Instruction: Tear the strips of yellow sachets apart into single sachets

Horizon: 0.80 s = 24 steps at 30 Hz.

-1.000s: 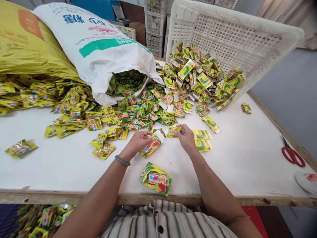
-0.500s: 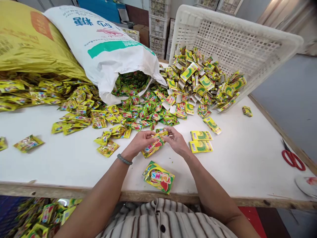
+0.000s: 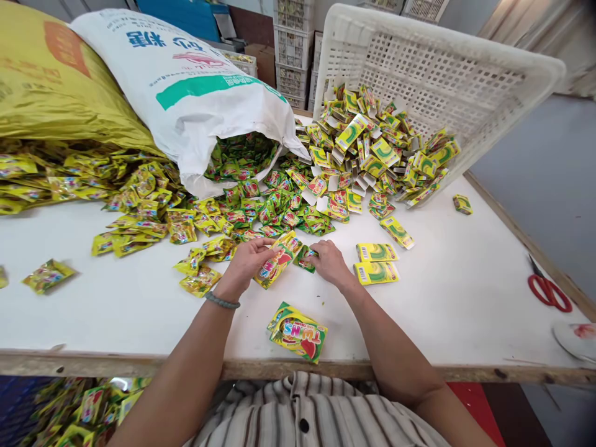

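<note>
My left hand [image 3: 246, 267] is closed on a small yellow candy box [image 3: 274, 264] printed with a watermelon slice, held tilted above the white table. Just right of it, my right hand [image 3: 329, 262] pinches a green candy packet [image 3: 305, 258], partly hidden by the fingers. Nearer my body lie stacked printed boxes [image 3: 300, 335] reading "TWINS". To the right of my right hand lie two yellow boxes [image 3: 376, 272] side by side. A heap of green packets [image 3: 274, 208] spreads beyond my hands, with yellow packets [image 3: 200, 279] to the left.
A white sack [image 3: 195, 112] spills green packets, and a yellow sack [image 3: 69, 93] stands behind yellow ones. At the back right, a tipped white basket [image 3: 465, 68] pours out boxes. Red-handled scissors [image 3: 549, 293] lie near the right edge. A bin of packets [image 3: 88, 403] sits below the table.
My hands have moved apart. The box has shifted left with my left hand, and the green packet now shows in my right fingers, away from the box.
</note>
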### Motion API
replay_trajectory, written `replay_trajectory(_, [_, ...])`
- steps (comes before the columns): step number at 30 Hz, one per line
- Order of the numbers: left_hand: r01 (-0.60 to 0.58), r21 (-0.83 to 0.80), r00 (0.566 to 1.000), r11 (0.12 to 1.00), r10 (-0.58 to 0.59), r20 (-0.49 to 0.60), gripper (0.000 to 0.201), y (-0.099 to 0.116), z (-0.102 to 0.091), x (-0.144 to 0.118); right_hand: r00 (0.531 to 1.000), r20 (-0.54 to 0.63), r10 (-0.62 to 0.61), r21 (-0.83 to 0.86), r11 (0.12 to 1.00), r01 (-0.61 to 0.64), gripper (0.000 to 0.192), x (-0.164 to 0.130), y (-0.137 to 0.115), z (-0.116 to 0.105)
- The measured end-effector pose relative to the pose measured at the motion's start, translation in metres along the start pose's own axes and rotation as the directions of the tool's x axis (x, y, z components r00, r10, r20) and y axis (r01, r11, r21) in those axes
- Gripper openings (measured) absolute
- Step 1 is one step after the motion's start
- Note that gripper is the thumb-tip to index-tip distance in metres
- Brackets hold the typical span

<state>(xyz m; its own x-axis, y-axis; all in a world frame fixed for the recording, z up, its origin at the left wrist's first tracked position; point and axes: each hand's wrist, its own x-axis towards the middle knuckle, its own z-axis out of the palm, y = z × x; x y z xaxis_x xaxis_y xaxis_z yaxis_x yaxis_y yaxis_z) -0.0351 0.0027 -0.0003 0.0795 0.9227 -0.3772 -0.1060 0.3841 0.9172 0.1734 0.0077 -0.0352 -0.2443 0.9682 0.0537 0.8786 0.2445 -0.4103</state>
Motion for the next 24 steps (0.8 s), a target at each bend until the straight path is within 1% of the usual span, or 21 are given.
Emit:
replay_trajectory(1, [0.004,0.019,1.000,1.000,-0.004,0.000,0.054,-0.001,0.001,0.000,0.999,-0.015,0.037,0.020,0.999,-0.037,0.012,-0.001,0.002,-0.004])
replay_trajectory(2, [0.008,0.038,1.000,0.999,-0.008,-0.001,0.055,-0.001,0.002,0.000,0.995,-0.053,0.086,0.071,0.994,-0.082,0.011,-0.002,0.004,-0.008])
replay_trajectory(4, [0.012,0.084,1.000,0.996,-0.012,0.002,0.057,-0.004,0.004,0.000,0.964,-0.155,0.215,0.254,0.952,-0.171,0.019,-0.004,0.006,-0.015])
replay_trajectory(5, [0.011,0.112,1.000,0.994,-0.012,0.008,0.057,-0.006,0.005,0.000,0.943,-0.186,0.275,0.372,0.908,-0.191,0.025,-0.004,0.005,-0.017])
replay_trajectory(6, [0.009,0.139,1.000,0.990,-0.012,0.020,0.056,-0.008,0.006,0.001,0.928,-0.196,0.317,0.490,0.852,-0.187,0.030,-0.004,0.004,-0.018])
replay_trajectory(7, [0.003,0.158,0.999,0.988,-0.010,0.040,0.055,-0.009,0.007,0.001,0.923,-0.190,0.333,0.591,0.790,-0.163,0.034,-0.004,0.002,-0.018])
replay_trajectory(8, [-0.006,0.165,0.998,0.986,-0.005,0.067,0.054,-0.010,0.007,0.001,0.928,-0.180,0.327,0.660,0.739,-0.133,0.037,-0.004,-0.001,-0.016])
replay_trajectory(9, [-0.018,0.161,0.995,0.987,0.002,0.096,0.054,-0.011,0.008,0.001,0.936,-0.171,0.309,0.696,0.710,-0.107,0.039,-0.004,-0.004,-0.014])
replay_trajectory(10, [-0.028,0.149,0.992,0.988,0.010,0.122,0.053,-0.012,0.008,0.001,0.942,-0.171,0.289,0.703,0.705,-0.089,0.040,-0.004,-0.007,-0.012])
replay_trajectory(12, [-0.051,0.128,0.987,0.990,0.030,0.158,0.054,-0.011,0.008,0.000,0.946,-0.191,0.262,0.667,0.741,-0.071,0.041,-0.004,-0.011,-0.007])
replay_trajectory(14, [-0.073,0.121,0.985,0.990,0.052,0.165,0.054,-0.010,0.008,-0.001,0.947,-0.219,0.233,0.636,0.770,-0.043,0.041,-0.004,-0.014,-0.005])
replay_trajectory(18, [-0.070,0.106,0.984,0.992,0.051,0.173,0.055,-0.011,0.009,-0.001,0.955,-0.256,0.150,0.624,0.780,0.044,0.037,-0.006,-0.018,-0.003])
replay_trajectory(20, [-0.058,0.106,0.984,0.993,0.039,0.172,0.056,-0.013,0.010,0.000,0.942,-0.316,0.117,0.598,0.795,0.102,0.033,-0.007,-0.019,-0.002])
replay_trajectory(24, [-0.063,0.106,0.984,0.992,0.044,0.171,0.055,-0.015,0.010,0.003,0.888,-0.459,0.037,0.471,0.857,0.208,0.023,-0.010,-0.020,-0.003])
